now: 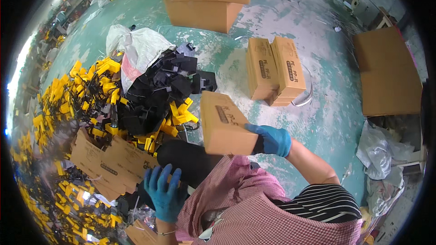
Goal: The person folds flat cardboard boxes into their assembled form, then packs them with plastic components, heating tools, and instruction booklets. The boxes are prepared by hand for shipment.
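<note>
— What's the ground like here?

— A worn green floor [318, 59], its paint scuffed to white patches, in a workshop with clutter along the far left edge.

— And what lies around?

— Two small cardboard boxes [274, 70] lie side by side on the floor, two big cartons [206, 0] are stacked beyond them, and a flat cardboard sheet [388, 75] lies at the right. A heap of yellow parts [59, 104] and black parts [159, 86] spreads at the left, with a white sack [136, 47] on it.

— The hands?

— The right hand [272, 139], in a blue glove, grips a small brown box [225, 124], held up above the floor near the heap's edge. The left hand [165, 193], also gloved, rests with spread fingers, open, against a flattened carton [111, 161] by the person's knee.
</note>
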Demonstrator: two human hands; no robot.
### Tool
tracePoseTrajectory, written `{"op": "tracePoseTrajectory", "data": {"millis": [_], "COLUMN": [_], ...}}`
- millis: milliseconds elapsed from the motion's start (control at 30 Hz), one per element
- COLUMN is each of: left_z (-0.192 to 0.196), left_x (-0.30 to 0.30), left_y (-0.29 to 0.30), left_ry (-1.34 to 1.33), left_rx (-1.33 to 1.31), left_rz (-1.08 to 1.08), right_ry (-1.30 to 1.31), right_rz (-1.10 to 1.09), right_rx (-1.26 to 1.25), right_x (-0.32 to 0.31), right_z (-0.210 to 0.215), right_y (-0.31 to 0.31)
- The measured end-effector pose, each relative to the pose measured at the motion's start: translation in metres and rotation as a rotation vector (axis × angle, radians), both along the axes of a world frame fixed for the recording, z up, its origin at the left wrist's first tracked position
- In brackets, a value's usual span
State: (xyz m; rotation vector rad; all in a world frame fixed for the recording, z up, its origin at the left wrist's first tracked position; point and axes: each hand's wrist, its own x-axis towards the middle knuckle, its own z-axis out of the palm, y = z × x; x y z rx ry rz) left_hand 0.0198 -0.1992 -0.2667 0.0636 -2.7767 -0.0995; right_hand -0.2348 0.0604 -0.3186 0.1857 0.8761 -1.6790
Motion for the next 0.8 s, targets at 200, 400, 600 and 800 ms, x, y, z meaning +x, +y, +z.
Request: {"op": "tracePoseTrajectory", "data": {"millis": [200, 400, 600, 800], "left_z": [-0.061, -0.066, -0.066, -0.059], "left_x": [-0.021, 0.037, 0.121, 0.158], "left_y": [0.041, -0.023, -0.049, -0.037], "left_ry": [-0.338, 0.113, 0.158, 0.177], "left_rx": [0.429, 0.350, 0.724, 0.490], "left_rz": [-0.295, 0.270, 0.652, 0.814], "right_ry": [0.113, 0.745, 1.092, 1.927], "right_rz": [-0.118, -0.584, -0.412, -0.142], "right_rx": [-0.023, 0.034, 0.874, 1.537], "right_x": [0.004, -0.088, -0.230, -0.238], "right_z": [0.071, 0.038, -0.087, -0.132], "right_y": [-0.005, 0.015, 0.060, 0.003]}}
